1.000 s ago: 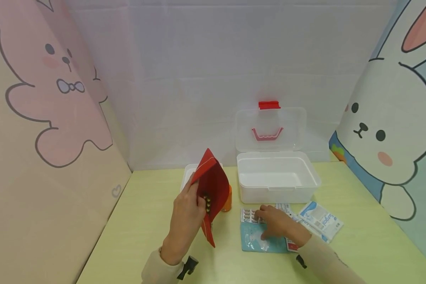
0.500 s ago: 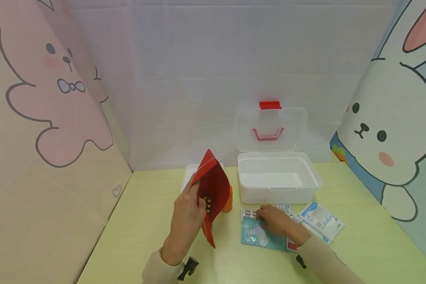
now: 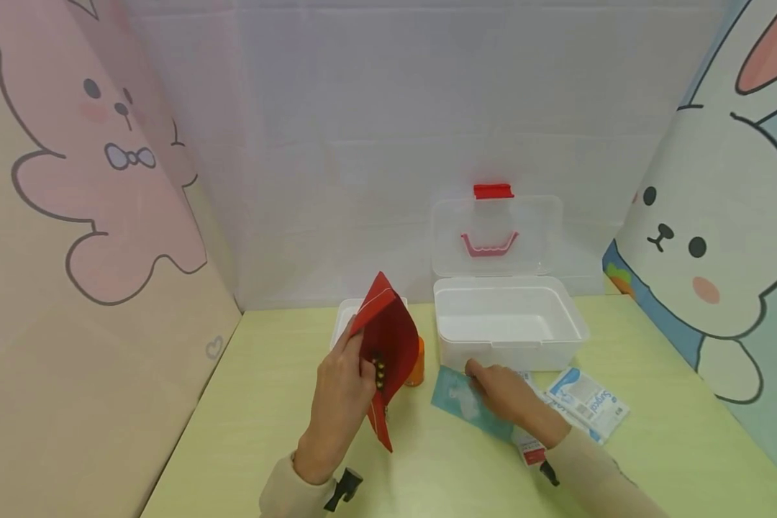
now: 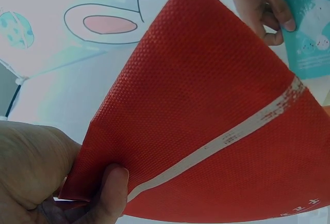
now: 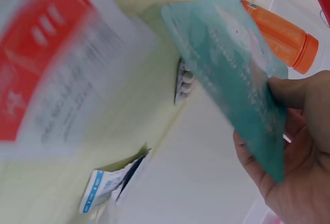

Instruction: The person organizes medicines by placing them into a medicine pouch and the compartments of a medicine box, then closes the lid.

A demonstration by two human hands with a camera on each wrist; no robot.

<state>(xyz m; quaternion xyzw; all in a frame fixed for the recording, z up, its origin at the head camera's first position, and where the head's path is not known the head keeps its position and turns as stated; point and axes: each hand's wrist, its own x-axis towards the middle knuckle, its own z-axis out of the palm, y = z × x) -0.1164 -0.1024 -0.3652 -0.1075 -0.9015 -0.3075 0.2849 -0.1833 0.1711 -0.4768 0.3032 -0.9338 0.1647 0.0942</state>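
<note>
Pinching a flat teal sachet (image 3: 461, 401) off the table's (image 3: 259, 403) middle, the right hand (image 3: 508, 399) seems mid-pickup; the left hand (image 3: 339, 403) grips an upright red woven pouch (image 3: 388, 342), so loading it likely follows.

Tabletop (image 3: 259, 403) was pale yellow-green, matte, evenly lit w/ soft diffuse light, no hard shadows. Back wall (image 3: 375, 144) was a white/lilac sheet w/ faint fold creases, standing upright at table's far edge. Left panel (image 3: 52, 324) was beige-pink w/ a pink cartoon bunny (image 3: 103, 180) wearing a bow tie, plus a small heart outline (image 3: 214, 349) low near the table corner. Right panel (image 3: 770, 374) was light blue-green w/ a big white bunny (image 3: 706, 237), pink cheeks, pink inner ear, and an orange carrot (image 3: 617, 277) by its lower edge. Panels boxed the table on 3 sides.
</note>
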